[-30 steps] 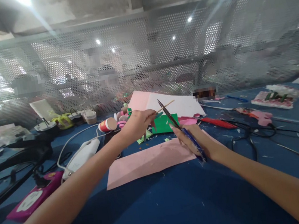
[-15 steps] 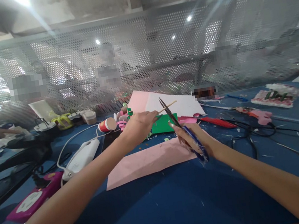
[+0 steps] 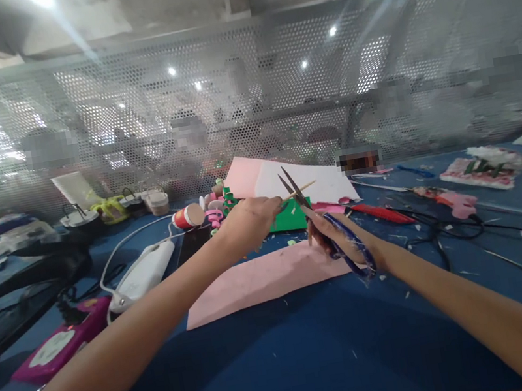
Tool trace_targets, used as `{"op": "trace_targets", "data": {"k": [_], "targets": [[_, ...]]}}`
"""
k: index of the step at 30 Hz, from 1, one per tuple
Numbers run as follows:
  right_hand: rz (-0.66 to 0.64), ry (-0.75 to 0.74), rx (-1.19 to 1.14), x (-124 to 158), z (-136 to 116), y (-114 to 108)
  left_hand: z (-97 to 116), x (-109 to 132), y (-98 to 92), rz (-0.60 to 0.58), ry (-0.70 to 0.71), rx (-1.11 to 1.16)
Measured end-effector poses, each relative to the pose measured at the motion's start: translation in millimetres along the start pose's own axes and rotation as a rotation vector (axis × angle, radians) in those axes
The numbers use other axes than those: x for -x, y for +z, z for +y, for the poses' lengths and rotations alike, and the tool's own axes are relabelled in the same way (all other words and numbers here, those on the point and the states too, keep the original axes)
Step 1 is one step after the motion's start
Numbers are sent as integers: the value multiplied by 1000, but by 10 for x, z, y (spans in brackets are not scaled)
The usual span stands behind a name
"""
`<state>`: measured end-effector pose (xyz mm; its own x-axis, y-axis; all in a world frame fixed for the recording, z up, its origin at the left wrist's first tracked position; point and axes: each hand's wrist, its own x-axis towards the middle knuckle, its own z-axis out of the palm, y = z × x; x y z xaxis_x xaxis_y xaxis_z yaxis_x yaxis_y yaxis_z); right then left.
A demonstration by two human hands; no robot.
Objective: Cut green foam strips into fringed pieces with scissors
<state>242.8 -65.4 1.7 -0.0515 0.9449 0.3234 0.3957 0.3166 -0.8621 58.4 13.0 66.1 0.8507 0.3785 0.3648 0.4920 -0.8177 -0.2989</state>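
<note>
My left hand [image 3: 255,219] is closed, its fingertips pinching a thin wooden stick [image 3: 308,185] that points to the right. In my right hand [image 3: 339,236] are scissors with dark blue handles [image 3: 368,256], the fingers wrapped about the grips. Their blades [image 3: 290,181] stand slightly apart, tips up and away, and cross the stick a little beyond my left fingertips; I cannot tell whether they touch it. Under both hands a long pink paper strip [image 3: 259,281] lies on the blue table [image 3: 287,363]. Green paper [image 3: 293,217] lies just behind the scissors.
Pink and white sheets [image 3: 297,176] lie at the back, near curled green strips [image 3: 228,199]. A red-and-white cup [image 3: 188,217], white power adapter [image 3: 147,273] and purple power strip [image 3: 60,339] stand left. Right are a red-handled tool [image 3: 385,213], a pink glue gun [image 3: 457,201] and cables.
The scissor blades have parted slightly. My right hand has shifted a little right and turned, and the left hand has moved slightly right with the stick.
</note>
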Motion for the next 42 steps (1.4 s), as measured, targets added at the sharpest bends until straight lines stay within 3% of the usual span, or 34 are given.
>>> {"op": "trace_targets", "data": {"k": [5, 17, 28, 36, 42], "targets": [[-22, 14, -13, -5, 40, 0, 29, -11, -29, -46, -32, -14], [-5, -14, 148, -18, 83, -20, 21, 15, 24, -13, -22, -28], [1, 43, 11, -35, 48, -41, 24, 5, -22, -14, -54, -25], [-22, 38, 24, -25, 24, -36, 48, 10, -20, -50, -58, -44], [-37, -26, 57, -34, 83, -52, 9, 14, 46, 1, -22, -15]]}}
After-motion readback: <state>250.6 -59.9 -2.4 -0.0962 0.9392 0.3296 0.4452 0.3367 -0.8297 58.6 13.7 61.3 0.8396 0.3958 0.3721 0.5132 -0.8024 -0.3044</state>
